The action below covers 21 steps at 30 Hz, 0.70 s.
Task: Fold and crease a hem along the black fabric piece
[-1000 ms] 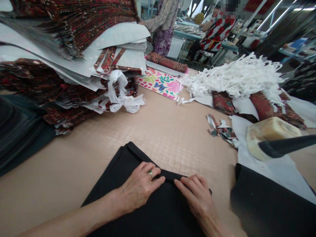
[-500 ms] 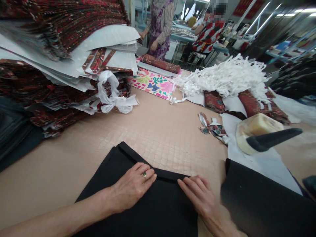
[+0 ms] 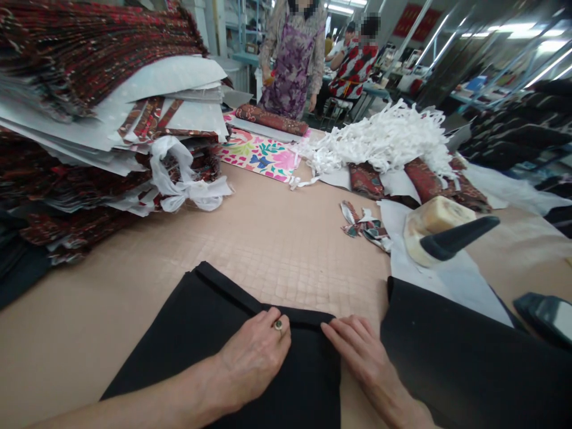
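Note:
A piece of black fabric [image 3: 201, 322] lies flat at the near edge of the tan table [image 3: 277, 238], its far edge folded into a narrow hem. My left hand [image 3: 254, 357], a ring on one finger, presses down on that folded edge. My right hand [image 3: 357, 351] rests at the fabric's right corner, fingers together on the same fold. Neither hand lifts the cloth off the table.
A tall pile of dark red patterned fabric and white paper [image 3: 102, 113] fills the left. A second black piece [image 3: 465, 363] lies at right, beyond it a tan block with a black handle [image 3: 442, 229], white strips [image 3: 384, 140] and a floral sheet [image 3: 261, 158]. Two people [image 3: 295, 53] stand behind.
The black fabric's right corner has drawn in leftward between the frames. Both hands stay on the folded edge, and the view has tilted up a little.

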Motion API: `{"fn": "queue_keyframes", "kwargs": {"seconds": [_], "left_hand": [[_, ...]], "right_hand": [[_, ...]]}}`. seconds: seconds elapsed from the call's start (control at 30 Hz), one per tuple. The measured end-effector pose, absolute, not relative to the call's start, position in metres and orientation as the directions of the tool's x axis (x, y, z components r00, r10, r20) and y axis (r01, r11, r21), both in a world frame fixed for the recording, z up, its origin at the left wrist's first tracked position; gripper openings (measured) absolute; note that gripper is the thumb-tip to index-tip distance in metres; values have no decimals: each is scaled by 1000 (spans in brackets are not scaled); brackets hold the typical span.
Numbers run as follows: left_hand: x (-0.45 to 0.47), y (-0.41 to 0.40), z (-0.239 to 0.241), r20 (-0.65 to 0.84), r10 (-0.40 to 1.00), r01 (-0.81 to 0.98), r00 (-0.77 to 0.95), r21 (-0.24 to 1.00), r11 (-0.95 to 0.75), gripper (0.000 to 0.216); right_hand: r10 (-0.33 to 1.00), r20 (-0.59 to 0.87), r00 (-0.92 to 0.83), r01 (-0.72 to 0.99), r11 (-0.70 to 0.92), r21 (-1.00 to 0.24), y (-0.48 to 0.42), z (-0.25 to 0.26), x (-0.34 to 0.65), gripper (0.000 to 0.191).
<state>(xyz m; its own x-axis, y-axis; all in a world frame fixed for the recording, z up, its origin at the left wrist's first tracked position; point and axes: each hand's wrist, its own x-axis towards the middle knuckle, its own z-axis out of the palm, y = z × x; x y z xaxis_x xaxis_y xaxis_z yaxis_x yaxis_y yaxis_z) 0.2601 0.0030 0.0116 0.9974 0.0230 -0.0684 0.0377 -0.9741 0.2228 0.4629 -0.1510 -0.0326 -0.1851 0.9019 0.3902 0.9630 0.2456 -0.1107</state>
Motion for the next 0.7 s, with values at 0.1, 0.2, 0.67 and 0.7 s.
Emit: {"fn": "queue_keyframes", "kwargs": {"seconds": [0.1, 0.2, 0.67, 0.7], "left_hand": [[267, 2, 17, -123, 38, 65, 992, 222, -973, 52], [273, 1, 19, -157, 33, 69, 987, 227, -971, 48], [283, 1, 5, -79, 33, 52, 996, 248, -967, 53], [283, 1, 3, -80, 30, 50, 996, 250, -967, 54]], "right_hand": [[903, 371, -218, 967, 250, -40, -154, -28, 464, 38], [893, 392, -222, 969, 248, -15, -152, -27, 464, 38], [850, 521, -77, 959, 206, -195, -152, -39, 467, 31], [843, 533, -75, 961, 203, -187, -151, -39, 466, 31]]}}
